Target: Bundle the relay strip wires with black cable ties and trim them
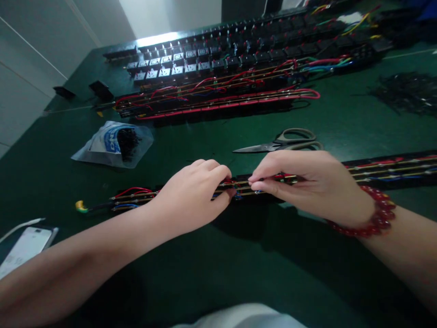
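A long black power strip (392,171) lies across the table in front of me, its inside showing brass rails with red and blue wires. Over its middle, my left hand (194,196) has thumb and fingers curled onto the rails and wires. My right hand (300,182), with a red bead bracelet (378,212) at the wrist, is pinched close beside it, just above the rails. Whatever lies between these right fingertips is too small or hidden to make out. Behind the right hand rests a pair of scissors (283,142), blades pointing left.
More black strips with wires and sockets (211,102) lie in rows at the back. A plastic bag (116,143) of black ties is at the left, and a dark pile of ties (409,93) at the right. A phone (29,246) with a white cable lies near left on the green table (191,278).
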`<state>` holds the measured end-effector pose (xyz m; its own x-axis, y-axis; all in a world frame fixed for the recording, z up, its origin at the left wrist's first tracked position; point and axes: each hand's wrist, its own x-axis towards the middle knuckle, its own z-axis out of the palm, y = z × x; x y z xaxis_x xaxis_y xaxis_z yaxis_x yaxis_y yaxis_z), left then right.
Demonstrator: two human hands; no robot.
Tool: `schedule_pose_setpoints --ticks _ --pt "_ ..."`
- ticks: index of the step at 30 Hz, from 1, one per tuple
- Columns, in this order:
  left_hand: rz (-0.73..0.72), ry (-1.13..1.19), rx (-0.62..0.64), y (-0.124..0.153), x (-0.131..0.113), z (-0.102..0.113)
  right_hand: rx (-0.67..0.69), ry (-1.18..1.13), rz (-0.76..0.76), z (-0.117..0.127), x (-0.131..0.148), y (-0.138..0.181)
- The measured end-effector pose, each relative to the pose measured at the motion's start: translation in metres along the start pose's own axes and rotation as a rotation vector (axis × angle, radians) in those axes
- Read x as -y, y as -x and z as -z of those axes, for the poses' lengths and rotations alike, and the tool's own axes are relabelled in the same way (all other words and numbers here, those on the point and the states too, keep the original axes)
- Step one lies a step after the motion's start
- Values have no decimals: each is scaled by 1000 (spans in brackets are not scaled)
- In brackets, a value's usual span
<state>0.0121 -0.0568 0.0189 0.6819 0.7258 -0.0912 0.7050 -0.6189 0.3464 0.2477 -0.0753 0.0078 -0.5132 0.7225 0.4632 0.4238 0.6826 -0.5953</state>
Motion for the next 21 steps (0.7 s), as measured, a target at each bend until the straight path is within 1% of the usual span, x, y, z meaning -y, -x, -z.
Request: schedule_pose_setpoints --ticks 4,8,11,13,16,21 --pt "1 31 2 -15 -4 3 65 49 77 -1 0 2" --pt "-51 95 -49 -17 4 -9 123 171 248 -5 -3 5" --pt "-103 177 -83 -17 11 -17 133 264 324 -9 -7 7" --pt "-110 225 -83 -18 14 -19 118 317 351 -11 -8 9" --pt "-62 242 -69 -19 14 -17 94 384 386 -15 -9 9" --pt "22 194 -79 -20 11 -17 75 433 345 -22 -9 7"
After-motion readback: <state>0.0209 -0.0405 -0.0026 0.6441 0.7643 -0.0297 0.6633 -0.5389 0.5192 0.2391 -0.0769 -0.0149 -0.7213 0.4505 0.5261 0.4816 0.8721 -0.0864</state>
